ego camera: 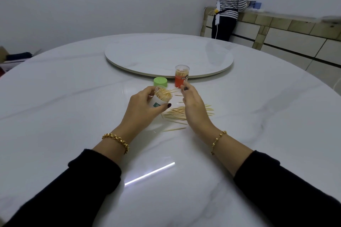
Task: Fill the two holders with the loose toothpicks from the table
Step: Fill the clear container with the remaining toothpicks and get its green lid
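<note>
Where the round white marbled desk (55,97) fills most of the view, a flat turntable (166,55) of the same stone sits at its middle. Well beyond the far edge a person (230,5) in a striped top stands with their back turned.

Two arms in black sleeves (83,180) reach in from the near edge, each wrist wearing a gold bracelet (116,139). The left hand (142,108) grips a white-labelled holder (160,98), fingers and thumb curled round its body. It is tilted with its open mouth toward the right and is packed with toothpicks. The right hand (193,105) is raised just beside that mouth, and its fingertips pinch a single toothpick (174,89) whose other end lies at the holder's rim.

A red holder (181,76) stands upright on the desk, just in front of the turntable's near edge, with a clear cap on and toothpicks showing inside. A green cap (160,81) rests on the desk to its left, just behind the left hand.

Loose toothpicks (177,114) lie scattered flat on the desk below and around the right hand, and one lies apart nearer the viewer.
</note>
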{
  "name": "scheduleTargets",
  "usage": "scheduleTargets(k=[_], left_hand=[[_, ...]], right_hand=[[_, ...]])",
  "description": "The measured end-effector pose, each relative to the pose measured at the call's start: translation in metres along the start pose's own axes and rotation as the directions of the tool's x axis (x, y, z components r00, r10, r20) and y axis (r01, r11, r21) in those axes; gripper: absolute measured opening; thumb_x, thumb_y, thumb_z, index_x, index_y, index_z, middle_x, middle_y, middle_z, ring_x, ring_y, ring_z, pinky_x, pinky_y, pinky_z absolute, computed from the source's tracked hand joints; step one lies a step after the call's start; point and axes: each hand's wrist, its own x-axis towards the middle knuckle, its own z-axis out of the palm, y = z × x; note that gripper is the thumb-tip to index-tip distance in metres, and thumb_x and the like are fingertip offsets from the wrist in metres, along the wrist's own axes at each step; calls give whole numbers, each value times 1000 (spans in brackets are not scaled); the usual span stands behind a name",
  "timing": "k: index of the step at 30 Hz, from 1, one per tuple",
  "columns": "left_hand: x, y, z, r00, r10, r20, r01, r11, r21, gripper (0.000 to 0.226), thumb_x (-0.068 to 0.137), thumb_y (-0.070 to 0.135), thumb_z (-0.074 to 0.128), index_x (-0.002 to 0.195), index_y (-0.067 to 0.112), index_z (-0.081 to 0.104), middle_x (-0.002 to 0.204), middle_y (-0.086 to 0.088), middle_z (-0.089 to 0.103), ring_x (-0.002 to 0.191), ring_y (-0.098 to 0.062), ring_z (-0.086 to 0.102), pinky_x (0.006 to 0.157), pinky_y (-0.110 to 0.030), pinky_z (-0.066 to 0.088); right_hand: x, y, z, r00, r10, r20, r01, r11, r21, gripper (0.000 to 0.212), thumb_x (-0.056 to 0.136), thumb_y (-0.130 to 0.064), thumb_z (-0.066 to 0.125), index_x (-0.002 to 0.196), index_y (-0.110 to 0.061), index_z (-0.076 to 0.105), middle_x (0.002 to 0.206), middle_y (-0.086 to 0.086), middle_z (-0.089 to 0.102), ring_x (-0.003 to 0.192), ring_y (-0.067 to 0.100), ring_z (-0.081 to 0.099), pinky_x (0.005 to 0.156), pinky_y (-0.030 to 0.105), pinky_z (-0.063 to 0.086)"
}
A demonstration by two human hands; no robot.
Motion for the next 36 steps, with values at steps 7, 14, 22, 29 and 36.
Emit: scheduleTargets(k=[7, 14, 22, 29, 36], left_hand=[[-3, 5, 2, 999, 36, 30, -36, 999, -9, 37, 75, 23, 78, 110, 21, 64, 91, 15, 66, 80, 5, 60, 66, -8, 44], [-2, 4, 0, 999, 36, 28, -35, 999, -23, 40, 73, 25, 80, 110, 20, 64, 94, 11, 68, 82, 1, 62, 68, -13, 50], [1, -2, -3, 1000, -26, 14, 26, 1000, -3, 49, 73, 30, 80, 117, 17, 61, 102, 4, 66, 83, 0, 60, 67, -6, 47], [1, -3, -2, 999, -35, 24, 35, 999, -6, 50, 74, 30, 80, 118, 18, 61, 103, 4, 66, 84, -1, 60, 66, -6, 46], [1, -3, -2, 999, -31, 16, 31, 999, 14, 51, 73, 30, 81, 118, 17, 61, 101, 5, 66, 81, 2, 59, 65, -4, 43]], right_hand=[[-12, 0, 14, 975, -117, 186, 144, 980, -136, 55, 96, -40, 29, 147, -20, 35, 142, -10, 46, 127, -8, 40, 108, 18, 33], [-6, -3, 3, 956, -217, 200, 261, 937, -231, 55, 94, -34, 25, 145, -20, 37, 150, -6, 37, 137, 0, 29, 116, 28, 22], [37, 24, -57, 998, -49, 33, 59, 702, -709, 39, 100, -19, 37, 137, -10, 48, 139, 7, 51, 128, 27, 46, 114, 42, 21], [38, 25, -59, 992, 93, 89, 2, 680, -734, 41, 102, -26, 32, 127, 3, 48, 130, 19, 55, 122, 36, 46, 101, 38, 33], [48, 22, -38, 969, 56, 242, 122, 740, -662, 34, 100, -28, 45, 126, -11, 58, 123, 9, 63, 115, 24, 55, 98, 34, 41]])
